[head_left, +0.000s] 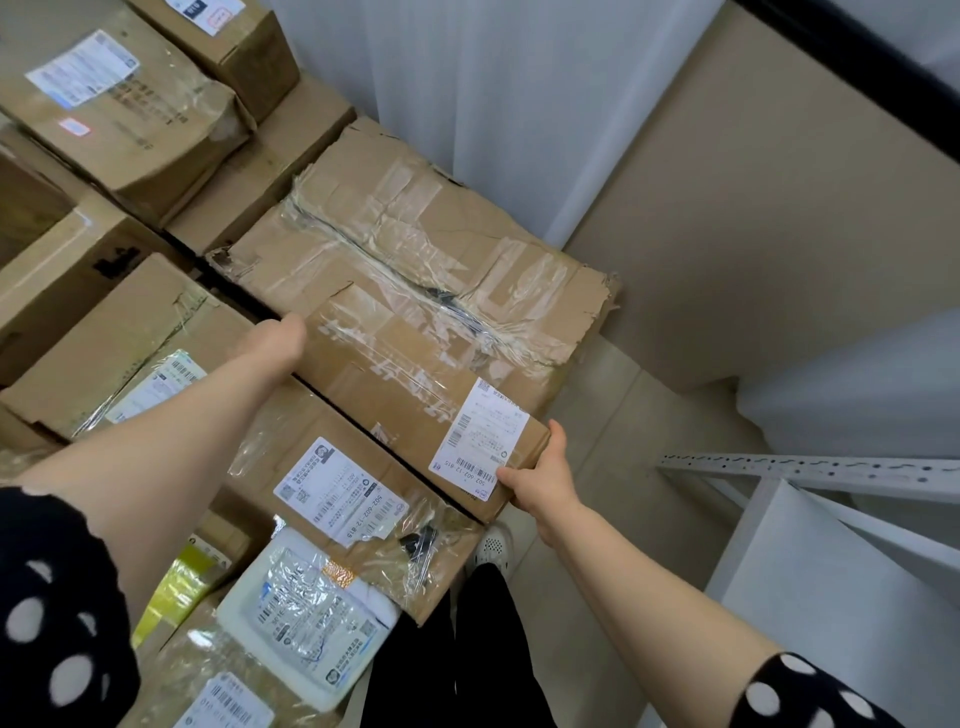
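Box (415, 291) is held at the right end of the carton pile (156, 332), with the curtain (467, 93) at its far side and bare floor (623, 415) to its right. Left grip (278, 340) is hooked over the box's left edge, fingers hidden in the gap beside the next carton. Right grip (540, 475) is clamped on the near right corner, thumb pressed on the label (480, 436), fingers curled beneath.
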